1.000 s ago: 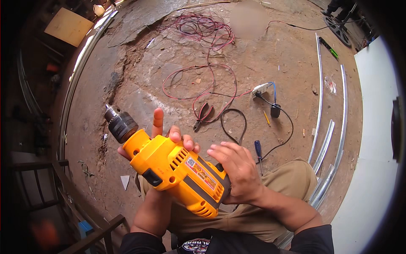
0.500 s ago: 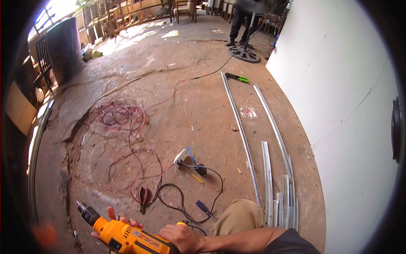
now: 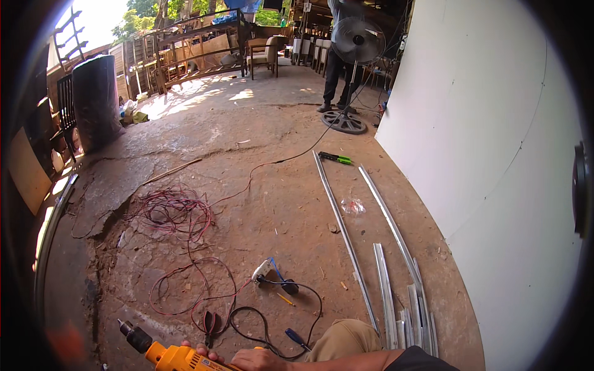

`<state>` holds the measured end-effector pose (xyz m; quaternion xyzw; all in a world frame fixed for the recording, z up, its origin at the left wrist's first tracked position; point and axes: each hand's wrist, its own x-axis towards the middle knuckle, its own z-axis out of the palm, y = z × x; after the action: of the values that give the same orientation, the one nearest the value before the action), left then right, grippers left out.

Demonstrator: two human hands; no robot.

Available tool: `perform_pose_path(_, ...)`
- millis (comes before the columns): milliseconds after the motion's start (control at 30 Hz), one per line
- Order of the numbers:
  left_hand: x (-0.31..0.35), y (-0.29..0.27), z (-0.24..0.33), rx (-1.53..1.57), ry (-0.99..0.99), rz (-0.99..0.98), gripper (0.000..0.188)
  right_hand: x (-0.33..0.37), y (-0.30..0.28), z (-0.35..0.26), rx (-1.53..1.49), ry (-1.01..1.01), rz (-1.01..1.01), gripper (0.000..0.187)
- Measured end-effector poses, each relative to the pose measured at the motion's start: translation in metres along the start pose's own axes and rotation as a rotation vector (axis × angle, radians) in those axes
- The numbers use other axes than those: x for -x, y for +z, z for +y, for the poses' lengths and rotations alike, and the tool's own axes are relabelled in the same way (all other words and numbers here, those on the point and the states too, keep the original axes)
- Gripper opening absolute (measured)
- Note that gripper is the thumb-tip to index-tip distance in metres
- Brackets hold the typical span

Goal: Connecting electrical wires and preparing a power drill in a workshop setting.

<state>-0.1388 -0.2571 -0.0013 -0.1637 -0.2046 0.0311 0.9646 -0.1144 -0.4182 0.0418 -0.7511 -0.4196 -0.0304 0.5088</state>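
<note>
At the lower edge lies a yellow-orange power drill [image 3: 182,360] with a black chuck [image 3: 135,337] and a thin bit pointing up and left. My left hand [image 3: 211,354] shows only as fingers curled over the far side of the drill body; its palm is hidden. Closed on the rear part of the drill is my right hand [image 3: 260,360], cut off by the lower edge. Just beyond the hands, red-and-black pliers [image 3: 211,324] and a blue-handled screwdriver [image 3: 296,336] rest on the floor. My bent knee [image 3: 346,341] is beside my right forearm.
A white power socket [image 3: 262,270], a black cable, a yellow pencil [image 3: 285,299] and coiled red wire [image 3: 173,213] lie on the floor. Metal profiles [image 3: 346,235] run along the right, near a white panel [image 3: 495,154]. Farther off, a person [image 3: 337,74] stands behind a fan [image 3: 357,40].
My view has tilted up, so floor things sit lower in the picture and more background shows. The drill is lower in view, and my left fingers are farther back from its chuck.
</note>
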Motion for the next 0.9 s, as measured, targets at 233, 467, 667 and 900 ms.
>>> perform_pose_path(233,-0.006,0.008,0.041,-0.850,-0.330,0.049,0.067,0.012,0.024,0.012,-0.035,-0.011,0.065,0.052)
perform_pose_path(467,-0.006,0.004,0.072,-0.434,-0.348,0.039,0.044,-0.006,0.034,-0.024,0.191,0.076,-0.042,0.052)
perform_pose_path(667,0.002,0.042,0.075,-0.242,-0.206,0.157,0.050,-0.030,0.039,-0.049,0.081,0.063,0.142,0.022)
perform_pose_path(900,0.013,0.066,0.066,-0.430,-0.167,0.261,0.054,-0.030,0.048,-0.015,-0.070,-0.116,-0.019,0.034)
